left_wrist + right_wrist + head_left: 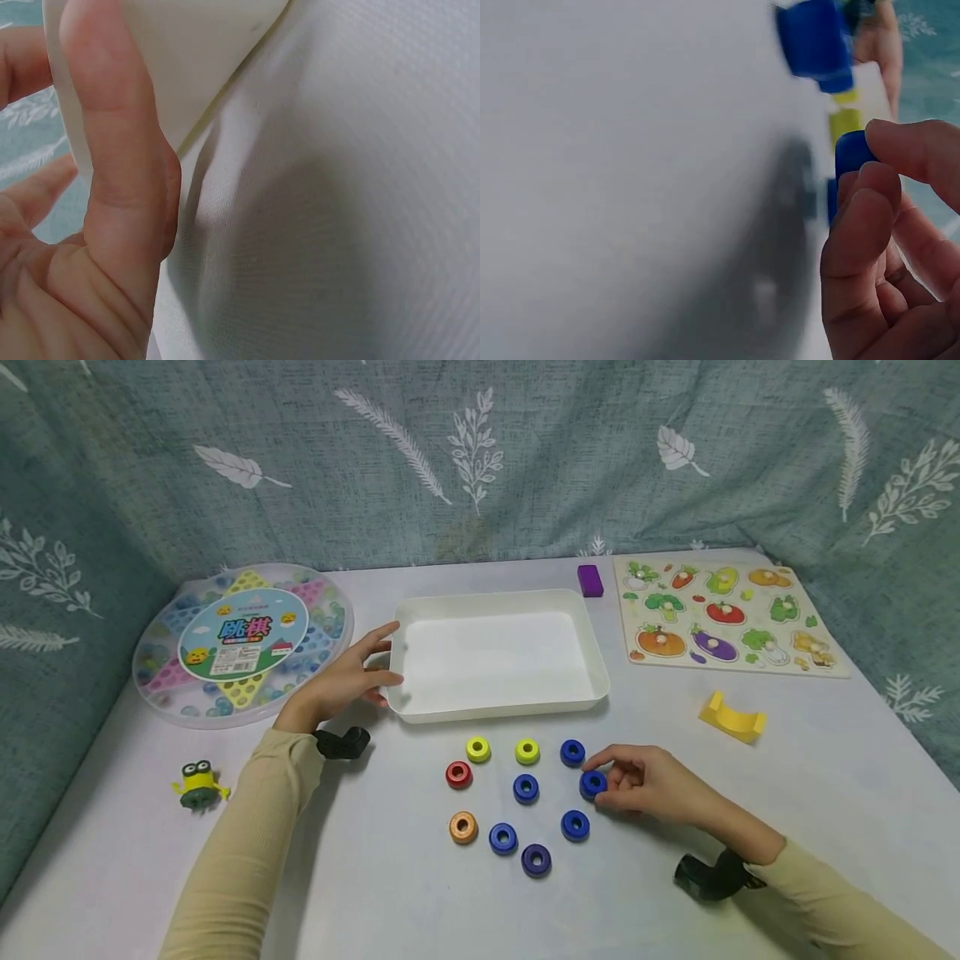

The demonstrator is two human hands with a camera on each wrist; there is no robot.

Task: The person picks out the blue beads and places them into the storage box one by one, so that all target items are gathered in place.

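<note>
My right hand pinches a blue ring between thumb and index finger; the ring also shows at the fingertips in the right wrist view. To its left lie loose rings on the tablecloth: several blue, two yellow, one red, one orange and one dark purple. A shallow white tray stands behind them. At the tray's left side is my left hand, its thumb and index finger stretched out and touching the rim. The left wrist view shows the thumb against the tray wall.
A round marble board game lies at the back left, a small yellow-green figure in front of it. At the back right are a purple block and a vegetable puzzle board. A yellow arched block lies before the board.
</note>
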